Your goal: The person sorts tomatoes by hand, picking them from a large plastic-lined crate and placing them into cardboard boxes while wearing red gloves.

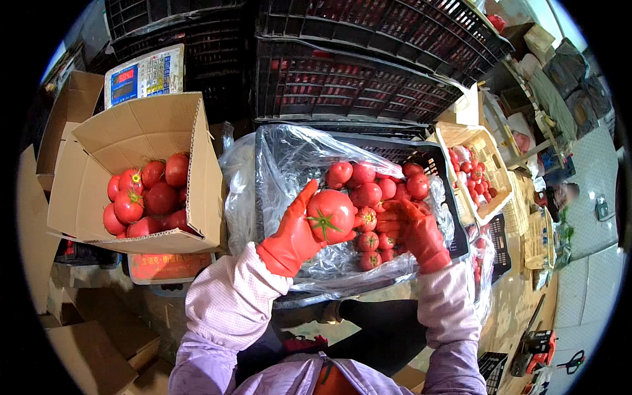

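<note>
My left hand (296, 237), in a red rubber glove, holds a large red tomato (332, 216) with its green calyx showing. Gloved the same way, my right hand (414, 229) lies over the tomatoes (368, 193) on the right side of a black plastic crate (461, 242); whether its fingers grip one cannot be told. Clear plastic film (291, 163) lines this crate. To the left, an open cardboard box (210, 197) holds several large tomatoes (160, 198). The box stands on a scale platform (170, 269), and a scale display with a keypad (144, 76) is behind it.
Stacked black crates (345, 84) rise behind the lined crate. At the right stands a cream plastic crate (498, 200) with small bagged tomatoes (474, 175). Cardboard boxes (91, 360) lie at the lower left. Scissors (573, 363) and a red and black tool (538, 350) are at the lower right.
</note>
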Demonstrator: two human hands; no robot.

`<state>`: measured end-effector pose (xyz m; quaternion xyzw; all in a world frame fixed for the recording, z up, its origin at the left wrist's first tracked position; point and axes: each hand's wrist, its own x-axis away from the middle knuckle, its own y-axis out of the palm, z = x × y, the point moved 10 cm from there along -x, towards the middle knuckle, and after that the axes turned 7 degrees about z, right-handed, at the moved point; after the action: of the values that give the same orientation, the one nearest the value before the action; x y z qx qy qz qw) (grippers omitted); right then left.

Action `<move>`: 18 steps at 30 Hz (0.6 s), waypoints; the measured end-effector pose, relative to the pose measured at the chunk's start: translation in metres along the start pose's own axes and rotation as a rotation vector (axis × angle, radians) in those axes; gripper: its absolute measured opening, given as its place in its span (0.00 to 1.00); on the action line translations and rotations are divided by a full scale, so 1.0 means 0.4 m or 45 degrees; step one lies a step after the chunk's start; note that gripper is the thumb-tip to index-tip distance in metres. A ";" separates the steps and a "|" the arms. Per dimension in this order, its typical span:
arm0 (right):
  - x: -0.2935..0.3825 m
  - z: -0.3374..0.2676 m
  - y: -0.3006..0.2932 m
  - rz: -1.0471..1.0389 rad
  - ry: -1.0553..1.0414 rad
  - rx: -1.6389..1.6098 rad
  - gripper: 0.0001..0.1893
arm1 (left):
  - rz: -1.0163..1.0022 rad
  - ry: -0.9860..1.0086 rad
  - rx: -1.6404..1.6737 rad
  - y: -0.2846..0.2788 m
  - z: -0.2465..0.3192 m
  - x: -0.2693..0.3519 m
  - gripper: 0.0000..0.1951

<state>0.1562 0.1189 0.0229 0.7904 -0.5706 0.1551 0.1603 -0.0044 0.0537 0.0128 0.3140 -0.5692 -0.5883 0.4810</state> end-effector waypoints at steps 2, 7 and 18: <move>-0.087 0.040 -0.199 0.040 -0.312 0.655 0.23 | -0.080 -0.090 0.178 0.036 -0.019 -0.012 0.37; -0.085 0.109 -0.464 0.602 0.085 1.415 0.25 | 0.069 -0.014 0.009 0.007 0.003 -0.008 0.36; -0.034 0.068 -0.356 0.489 0.292 1.861 0.19 | 0.395 0.212 -0.461 -0.039 0.034 0.002 0.30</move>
<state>0.2894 0.1613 -0.0185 0.5612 -0.4302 0.5994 -0.3751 -0.0204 0.0562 -0.0002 0.1792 -0.4544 -0.5718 0.6592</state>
